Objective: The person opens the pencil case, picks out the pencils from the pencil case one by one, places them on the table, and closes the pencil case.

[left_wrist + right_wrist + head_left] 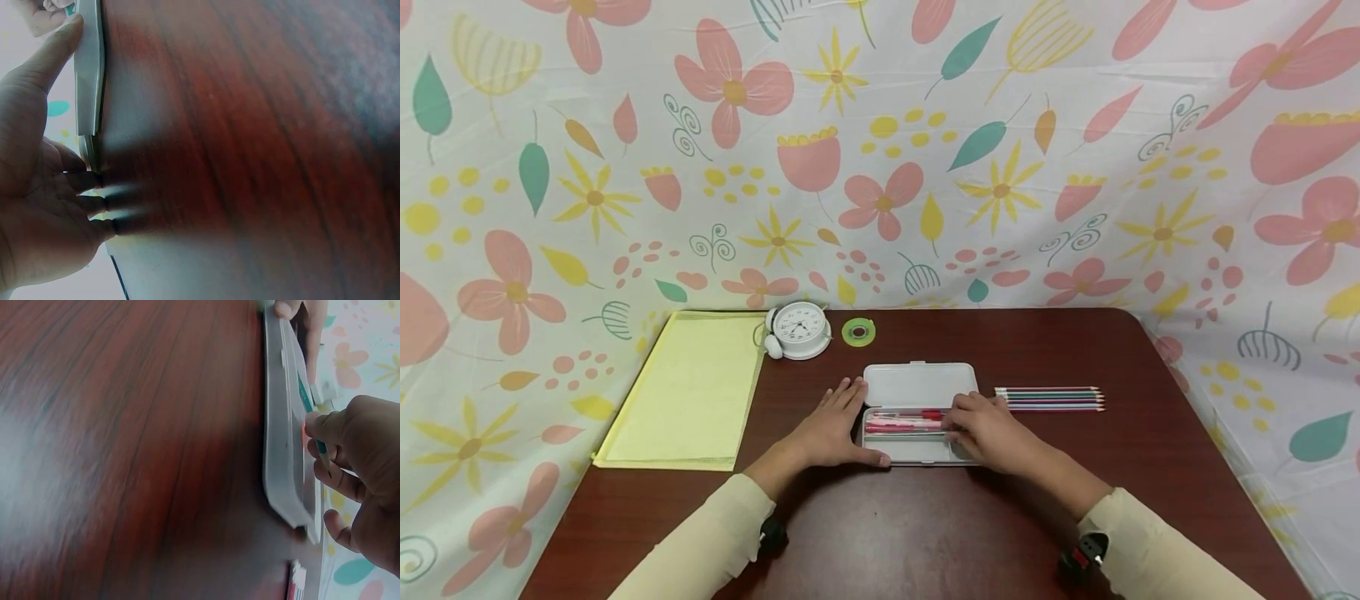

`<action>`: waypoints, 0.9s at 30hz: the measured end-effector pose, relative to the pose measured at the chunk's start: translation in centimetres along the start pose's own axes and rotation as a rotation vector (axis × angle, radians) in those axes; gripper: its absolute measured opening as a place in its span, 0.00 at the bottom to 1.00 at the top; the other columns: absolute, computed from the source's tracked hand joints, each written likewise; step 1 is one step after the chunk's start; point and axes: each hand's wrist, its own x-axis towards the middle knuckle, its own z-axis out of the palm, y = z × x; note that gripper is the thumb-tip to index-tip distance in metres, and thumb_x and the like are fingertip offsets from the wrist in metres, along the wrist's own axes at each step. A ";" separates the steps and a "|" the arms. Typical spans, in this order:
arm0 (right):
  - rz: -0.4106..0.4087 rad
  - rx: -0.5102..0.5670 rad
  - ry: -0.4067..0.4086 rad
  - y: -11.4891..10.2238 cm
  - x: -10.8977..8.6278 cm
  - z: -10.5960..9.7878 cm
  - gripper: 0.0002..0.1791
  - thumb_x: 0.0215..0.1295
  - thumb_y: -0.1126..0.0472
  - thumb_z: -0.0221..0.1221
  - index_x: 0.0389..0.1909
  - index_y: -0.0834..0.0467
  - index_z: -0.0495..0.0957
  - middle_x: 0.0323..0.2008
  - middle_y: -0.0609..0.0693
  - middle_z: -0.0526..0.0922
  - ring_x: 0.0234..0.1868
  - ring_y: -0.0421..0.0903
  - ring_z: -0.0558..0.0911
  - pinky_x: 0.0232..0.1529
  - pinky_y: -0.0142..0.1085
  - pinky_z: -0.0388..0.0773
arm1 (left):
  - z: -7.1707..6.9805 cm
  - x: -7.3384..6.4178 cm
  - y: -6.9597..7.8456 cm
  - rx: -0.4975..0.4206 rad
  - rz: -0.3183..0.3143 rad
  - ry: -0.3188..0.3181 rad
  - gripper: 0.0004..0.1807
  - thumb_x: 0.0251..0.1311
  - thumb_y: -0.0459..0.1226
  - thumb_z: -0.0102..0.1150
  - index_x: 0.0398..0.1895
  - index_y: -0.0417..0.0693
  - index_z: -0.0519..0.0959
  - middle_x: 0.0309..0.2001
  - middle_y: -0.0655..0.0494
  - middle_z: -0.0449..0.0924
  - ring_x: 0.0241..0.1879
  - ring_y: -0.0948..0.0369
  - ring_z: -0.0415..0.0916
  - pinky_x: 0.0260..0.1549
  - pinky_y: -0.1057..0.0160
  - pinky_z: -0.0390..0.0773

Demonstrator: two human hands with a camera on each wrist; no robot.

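Left hand (pixel 832 427) flat and relaxed against the left end of the open translucent white plastic pencil case (pixel 917 417) at mid-table, right hand (pixel 988 432) pinching a green pencil (pixel 310 412) inside it, row of loose coloured pencils (pixel 1049 398) just right.

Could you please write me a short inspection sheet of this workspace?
Surface: dark reddish-brown wooden table.
Job's things: open translucent white plastic pencil case with pens inside; green pencil at the right fingers.
Clutter: row of coloured pencils, yellow zip folder, white round alarm clock, green tape roll.
Grips: left hand rests flat against the case's left end; right hand pinches the pencil over the tray.
Cables: nothing seen.
Surroundings: floral fabric backdrop behind and at both sides.
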 end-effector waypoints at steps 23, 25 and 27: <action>-0.129 -0.382 0.012 -5.7 6.3 2.4 0.04 0.75 0.55 0.71 0.41 0.50 0.87 0.41 0.46 0.84 0.47 0.48 0.81 0.56 0.61 0.79 | 0.0 0.0 0.2 0.028 -0.002 0.006 0.75 0.57 0.73 0.73 0.91 0.39 0.45 0.92 0.42 0.44 0.92 0.42 0.37 0.89 0.38 0.47; -0.127 -0.393 0.012 -5.7 6.5 2.5 0.04 0.74 0.55 0.71 0.41 0.50 0.87 0.41 0.46 0.85 0.47 0.48 0.81 0.57 0.61 0.79 | 0.0 0.0 0.2 0.027 -0.001 0.005 0.76 0.56 0.74 0.73 0.92 0.39 0.45 0.92 0.43 0.44 0.92 0.42 0.37 0.89 0.38 0.47; -0.125 -0.401 0.006 -5.7 6.4 2.5 0.04 0.74 0.55 0.72 0.41 0.49 0.87 0.41 0.46 0.85 0.47 0.48 0.81 0.58 0.62 0.78 | 0.1 0.0 0.2 0.029 -0.002 0.003 0.76 0.56 0.74 0.73 0.92 0.40 0.45 0.92 0.43 0.44 0.92 0.43 0.36 0.89 0.39 0.47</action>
